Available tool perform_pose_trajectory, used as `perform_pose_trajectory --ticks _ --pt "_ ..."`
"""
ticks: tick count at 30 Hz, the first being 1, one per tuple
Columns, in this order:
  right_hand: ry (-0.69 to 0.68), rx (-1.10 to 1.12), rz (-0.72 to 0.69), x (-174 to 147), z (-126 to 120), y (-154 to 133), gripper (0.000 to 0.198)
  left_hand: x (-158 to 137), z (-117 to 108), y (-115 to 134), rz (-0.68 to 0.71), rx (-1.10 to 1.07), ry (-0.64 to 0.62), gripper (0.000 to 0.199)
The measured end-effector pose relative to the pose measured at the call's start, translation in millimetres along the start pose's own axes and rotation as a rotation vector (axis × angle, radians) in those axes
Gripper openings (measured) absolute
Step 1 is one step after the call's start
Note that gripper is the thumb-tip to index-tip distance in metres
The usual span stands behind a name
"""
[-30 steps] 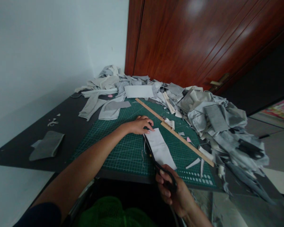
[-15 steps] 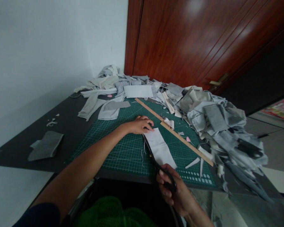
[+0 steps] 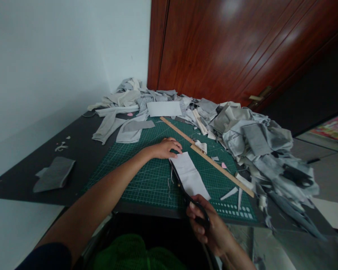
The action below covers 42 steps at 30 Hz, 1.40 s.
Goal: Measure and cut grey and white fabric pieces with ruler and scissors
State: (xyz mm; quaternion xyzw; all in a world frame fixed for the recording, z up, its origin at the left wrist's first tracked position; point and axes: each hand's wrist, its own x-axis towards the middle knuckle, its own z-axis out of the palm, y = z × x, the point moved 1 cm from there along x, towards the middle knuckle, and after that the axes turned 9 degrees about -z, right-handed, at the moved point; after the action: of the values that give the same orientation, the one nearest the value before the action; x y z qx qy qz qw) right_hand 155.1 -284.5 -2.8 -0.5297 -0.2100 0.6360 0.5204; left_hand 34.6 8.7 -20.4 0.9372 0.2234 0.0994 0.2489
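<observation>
A white strip of fabric (image 3: 189, 174) lies slantwise on the green cutting mat (image 3: 146, 180). My left hand (image 3: 166, 148) is at its far end, palm down, fingers slightly bent and apart, with the thumb at the strip's top corner. Black-handled scissors (image 3: 183, 192) are in my right hand (image 3: 204, 221), its fingers wrapped around the handles at the mat's front edge. Their blades run along the strip's left edge, partly covered by the fabric. Loose thread (image 3: 169, 184) lies just left of the blades.
A wooden ruler (image 3: 222, 170) crosses the mat diagonally. Heaped grey and cream fabric scraps (image 3: 250, 138) line the table's back and right side. A folded grey cloth (image 3: 56, 173) lies on the dark table at left. Narrow white offcuts (image 3: 229, 193) lie at front right.
The fingers of my left hand have drawn back slightly from the strip's far end. My right hand and the scissors stay nearly still.
</observation>
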Motion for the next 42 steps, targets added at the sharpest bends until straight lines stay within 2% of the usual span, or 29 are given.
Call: perform_pose_trajectory --ticks 23,42 --pt "0.024 -0.041 -0.011 -1.1 0.0 -4.3 0.061 1.8 0.3 -2.4 0.006 -0.023 -0.001 0.025" --pt "-0.005 -0.188 -0.024 0.0 -2.2 -4.9 0.061 2.8 1.3 -5.7 0.040 -0.054 0.040 0.022"
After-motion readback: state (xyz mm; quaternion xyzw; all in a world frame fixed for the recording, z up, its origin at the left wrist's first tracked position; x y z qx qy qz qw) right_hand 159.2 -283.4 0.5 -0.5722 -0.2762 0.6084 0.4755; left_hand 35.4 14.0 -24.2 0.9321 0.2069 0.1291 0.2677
